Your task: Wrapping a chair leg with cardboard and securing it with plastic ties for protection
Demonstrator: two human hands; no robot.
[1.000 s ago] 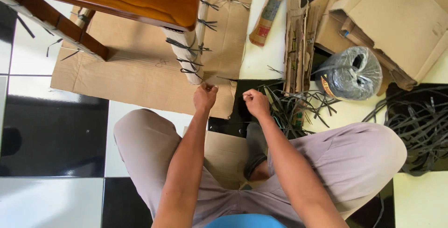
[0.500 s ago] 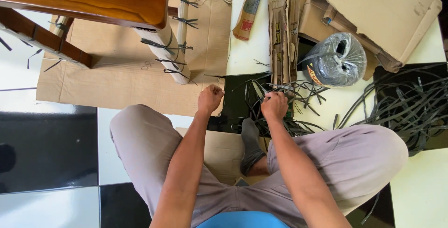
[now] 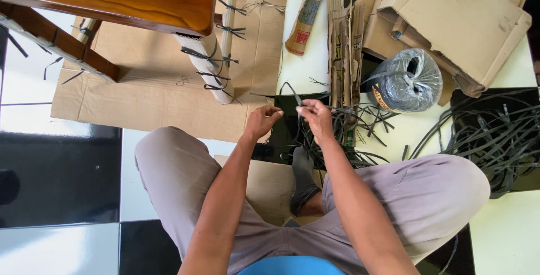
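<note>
Fingers of the right hand (image 3: 316, 118) pinch one thin black strap (image 3: 295, 96) just above the strap pile (image 3: 349, 123), the left hand (image 3: 262, 122) reaches in half curled and empty, so it seems to need a pinch on the loose end.

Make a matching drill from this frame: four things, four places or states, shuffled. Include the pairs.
Things:
1. right hand
2. twine roll
3. wrapped furniture leg
4. loose strap pile

Places or states:
A. on the floor at far right
B. bound with black ties, standing on flat cardboard
C. pinching a thin black strap strip
D. bagged in clear plastic, beside the folded cartons

Pairs: 1-C, 2-D, 3-B, 4-A
</note>
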